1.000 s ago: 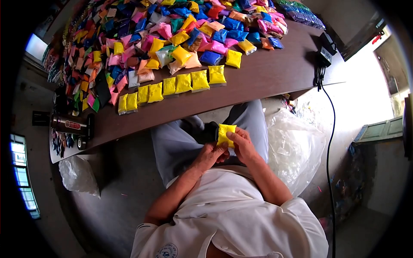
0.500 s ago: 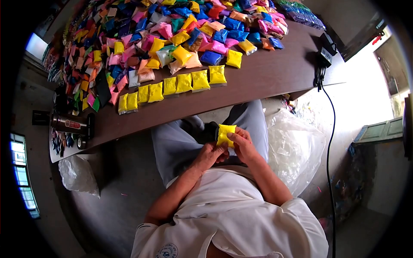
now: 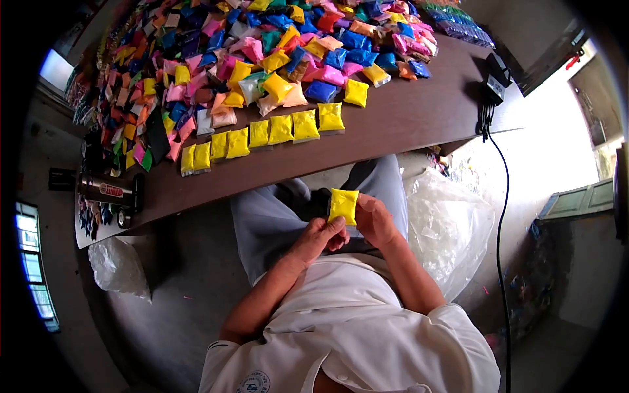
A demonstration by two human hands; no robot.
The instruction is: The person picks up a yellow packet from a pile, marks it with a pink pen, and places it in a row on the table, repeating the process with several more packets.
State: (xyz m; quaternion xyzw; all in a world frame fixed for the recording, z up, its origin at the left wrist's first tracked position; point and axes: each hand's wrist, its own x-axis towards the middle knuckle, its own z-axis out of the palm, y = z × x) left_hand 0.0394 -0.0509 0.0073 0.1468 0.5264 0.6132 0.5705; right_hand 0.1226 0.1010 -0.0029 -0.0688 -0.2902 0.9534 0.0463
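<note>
Over my lap, a small plump yellow packet [image 3: 343, 206] is held upright between my hands. My left hand [image 3: 320, 238] pinches its lower left part, thumb on the front face, with the other fingers curled below and behind. At the packet's right edge, my right hand [image 3: 376, 223] has its fingers curled against it; their tips are partly hidden behind the packet. On the table ahead lies a row of similar yellow packets [image 3: 280, 129], with a wider gap before those at the right end.
A large heap of multicoloured packets [image 3: 262, 59] covers the far side of the brown table [image 3: 406, 118]. A dark flask [image 3: 105, 188] lies at the left, and a black adapter with cable [image 3: 493, 92] at the right. Clear plastic bags [image 3: 449, 229] stand on the floor.
My right thumb has come off the packet's front face, and the right fingers have shifted to its edge. The packet now shows more of its front. My left hand keeps its pinch.
</note>
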